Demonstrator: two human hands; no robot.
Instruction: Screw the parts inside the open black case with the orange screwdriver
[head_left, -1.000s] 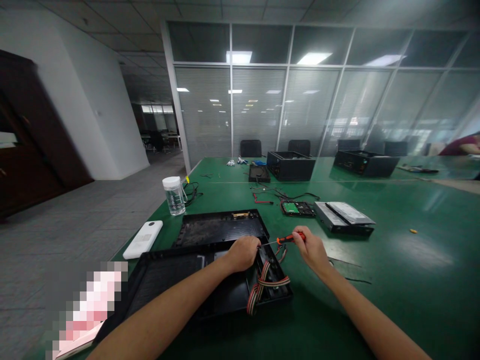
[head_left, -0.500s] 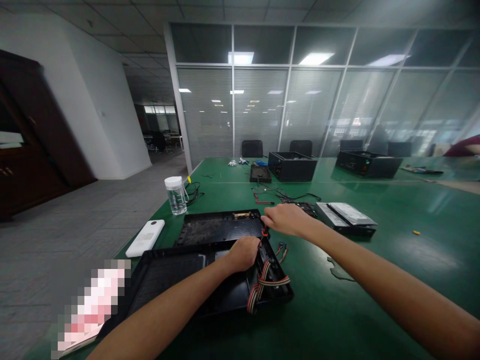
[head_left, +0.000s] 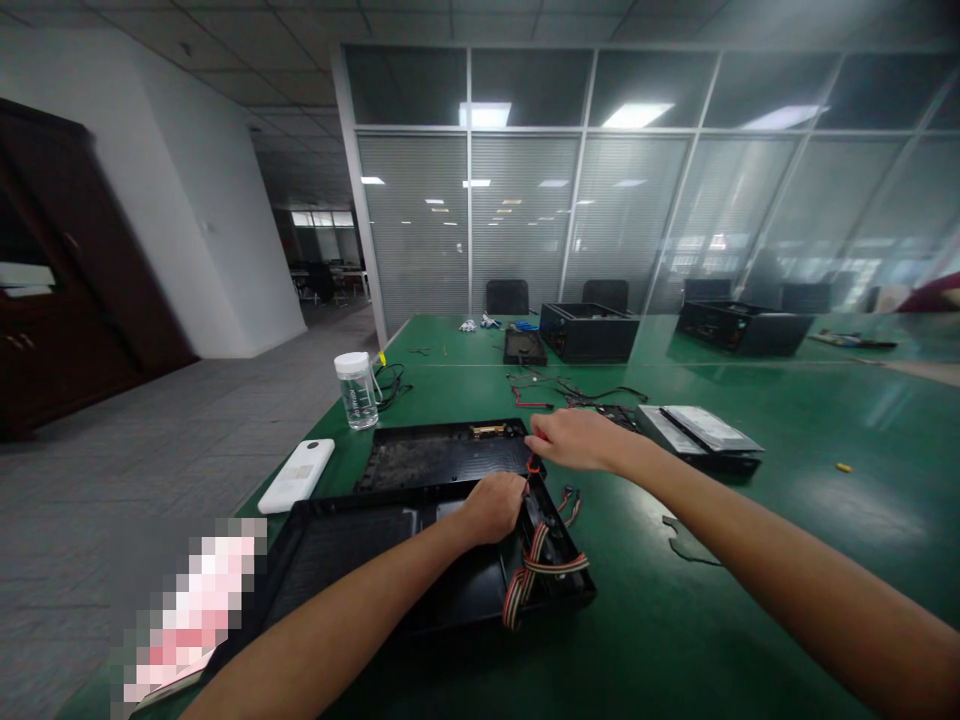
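My right hand [head_left: 574, 438] is closed around the top of an upright screwdriver [head_left: 534, 464], whose red-orange lower handle shows beneath the fingers. Its tip reaches down to the right end of a black computer panel [head_left: 337, 535]. Beside the shaft, my left hand [head_left: 493, 508] is closed at the panel's inner edge; what its fingers pinch is hidden. Striped ribbon wires [head_left: 538, 560] loop over the panel's right side. Behind it lies a second dark panel [head_left: 420, 458] with a brass-coloured strip [head_left: 489, 431].
A water bottle [head_left: 356, 392] and a white power bank [head_left: 298, 476] are at the left. Metal drives [head_left: 705, 440] lie to the right, near a flat grey piece [head_left: 686, 541]. Computer cases [head_left: 590, 333] and loose cables [head_left: 531, 398] are farther back on the green table [head_left: 817, 580].
The whole view has shifted slightly, moving things a little rightward. Both hands keep nearly the same grip and place at the panel's right end.
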